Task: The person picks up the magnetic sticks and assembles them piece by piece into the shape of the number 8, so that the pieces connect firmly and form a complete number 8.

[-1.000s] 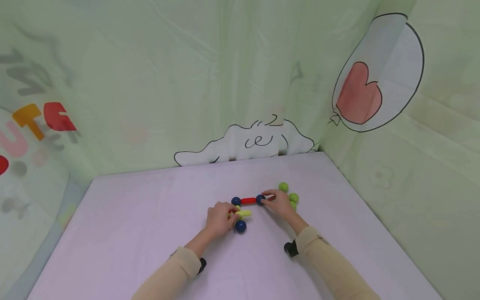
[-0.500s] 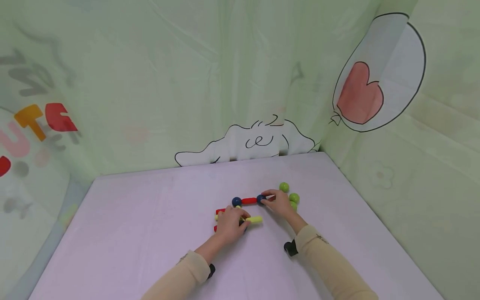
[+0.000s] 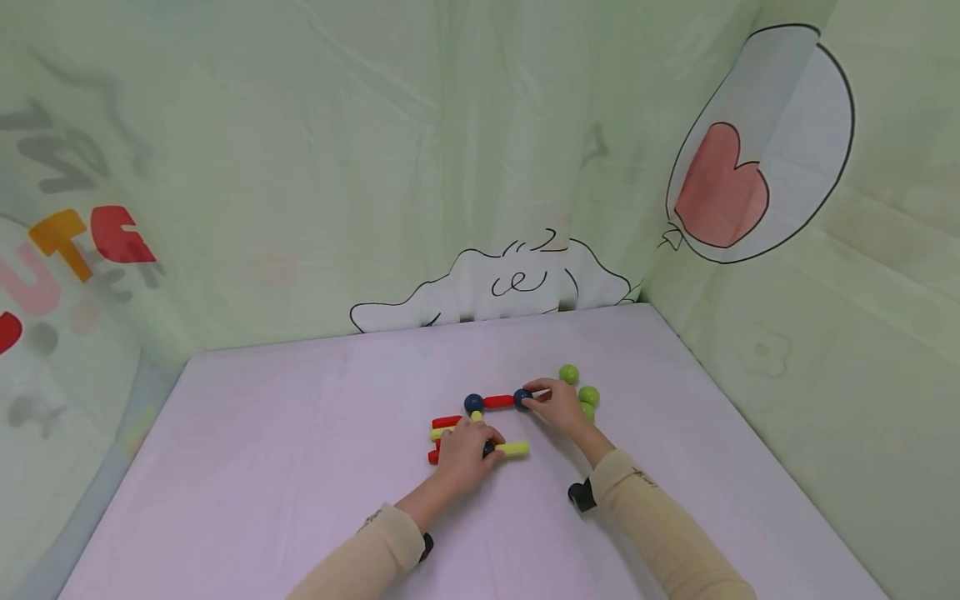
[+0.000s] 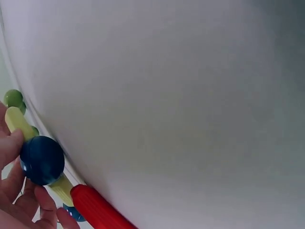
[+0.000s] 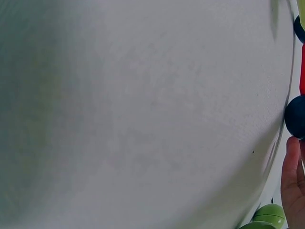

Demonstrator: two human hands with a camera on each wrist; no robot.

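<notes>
In the head view my left hand (image 3: pixel 467 457) pinches a yellow toy building rod (image 3: pixel 514 450) between thumb and fingers. The rod's inner end meets the near blue ball (image 4: pixel 42 160), which those fingers partly cover. My right hand (image 3: pixel 557 403) pinches another blue ball (image 3: pixel 522 398) with thumb and fingertips. A red rod (image 3: pixel 498 402) joins that ball to a third blue ball (image 3: pixel 473 403). From this one a second yellow rod (image 3: pixel 477 416) runs down towards the near ball, its lower part hidden by my left hand.
Left of my left hand lie loose red rods (image 3: pixel 446 422) and a yellow rod (image 3: pixel 442 433), partly covered. Several green balls, one a far green ball (image 3: pixel 569 374), rest beside my right hand. The pale tabletop (image 3: pixel 300 467) ends at cloth walls.
My left hand has moved right and nearer, bringing the yellow rod to the near blue ball. The loose rods have come into sight. My right hand stays on its ball.
</notes>
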